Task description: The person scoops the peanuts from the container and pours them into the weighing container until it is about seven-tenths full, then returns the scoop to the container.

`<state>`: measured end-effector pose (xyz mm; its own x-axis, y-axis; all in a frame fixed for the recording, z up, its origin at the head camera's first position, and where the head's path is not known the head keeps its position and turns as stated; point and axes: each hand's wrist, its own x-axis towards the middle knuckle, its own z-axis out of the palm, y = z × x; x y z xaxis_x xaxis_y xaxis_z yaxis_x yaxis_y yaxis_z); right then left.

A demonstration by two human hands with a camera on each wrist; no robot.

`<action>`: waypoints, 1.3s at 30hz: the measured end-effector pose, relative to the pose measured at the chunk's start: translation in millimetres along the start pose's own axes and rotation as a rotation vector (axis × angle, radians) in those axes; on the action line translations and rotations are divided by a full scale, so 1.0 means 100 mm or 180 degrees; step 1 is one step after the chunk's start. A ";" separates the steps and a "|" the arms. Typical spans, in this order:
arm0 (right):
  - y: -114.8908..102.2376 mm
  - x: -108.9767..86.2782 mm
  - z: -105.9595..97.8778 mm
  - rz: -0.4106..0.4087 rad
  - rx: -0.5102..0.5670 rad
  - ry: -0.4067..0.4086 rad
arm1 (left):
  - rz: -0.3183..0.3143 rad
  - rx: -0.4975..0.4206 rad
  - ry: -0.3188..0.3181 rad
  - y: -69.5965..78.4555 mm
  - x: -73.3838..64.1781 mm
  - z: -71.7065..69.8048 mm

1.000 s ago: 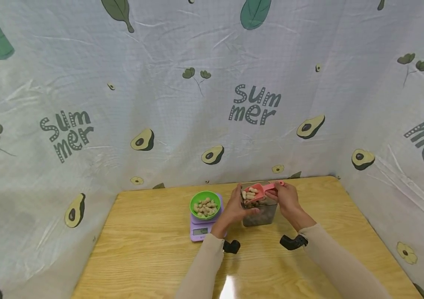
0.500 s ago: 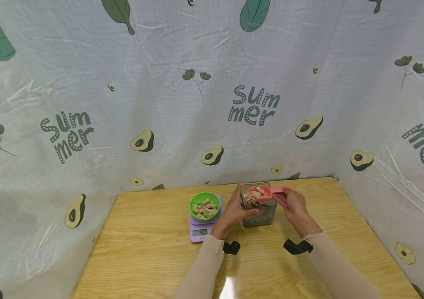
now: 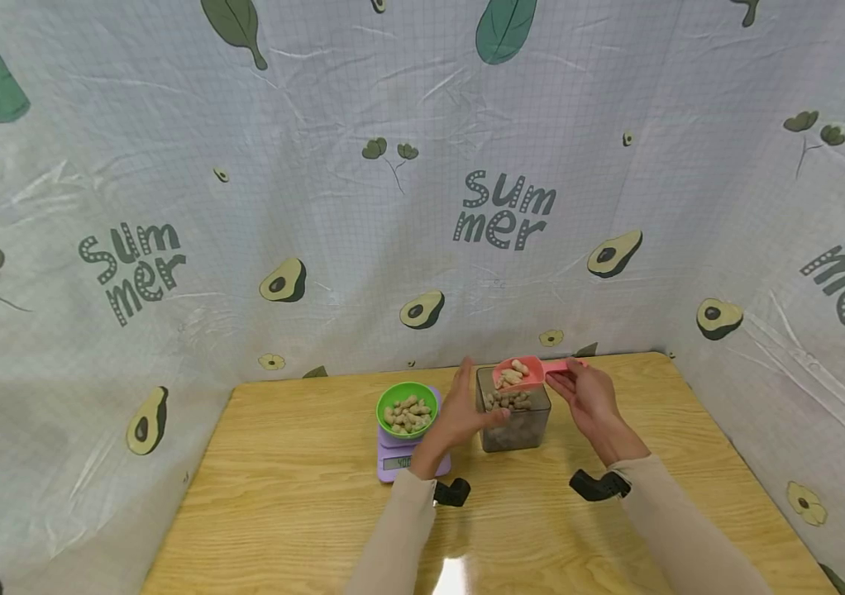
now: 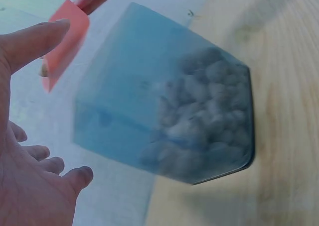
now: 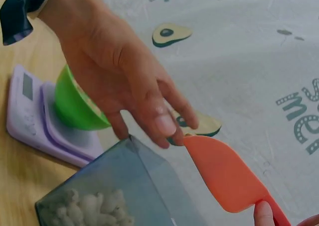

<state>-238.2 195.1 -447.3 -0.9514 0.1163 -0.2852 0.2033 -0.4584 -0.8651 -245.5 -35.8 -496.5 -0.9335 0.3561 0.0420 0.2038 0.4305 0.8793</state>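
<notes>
On the desk (image 3: 281, 512), we want the translucent container (image 3: 515, 434) standing firm, and the scoop (image 3: 534, 372) above it level — its peanuts (image 3: 513, 374) could roll off. Our left hand (image 3: 458, 420), fingers spread, holds nothing; our right hand (image 3: 592, 405) has its fingers pinching the handle (image 3: 555, 366). Half a second ago, the left touched the container and the scoop sat lower.

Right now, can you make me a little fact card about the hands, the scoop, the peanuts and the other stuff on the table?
Right hand: holds the pink scoop by its handle
Scoop load: some peanuts
Scoop place: raised above the rim of the see-through gray container
Left hand: open, beside the container
Container holds: more peanuts
Green bowl: holds peanuts, sits on the purple kitchen scale
Scale reading: partly hidden, can't tell
Table: light wood
Backdrop: pale sheet with avocados, leaves and "summer"
</notes>
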 end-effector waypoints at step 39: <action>0.72 0.24 1.12 -0.0069 -0.0461 -0.0028 | -0.0419 0.0403 0.0627 -0.76 -0.63 -0.87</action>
<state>-272.1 66.5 -470.2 -0.9578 0.1167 -0.2627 0.2133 -0.3239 -0.9217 -227.5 -163.4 -524.8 -0.9913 0.1273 0.0337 0.1006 0.5672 0.8174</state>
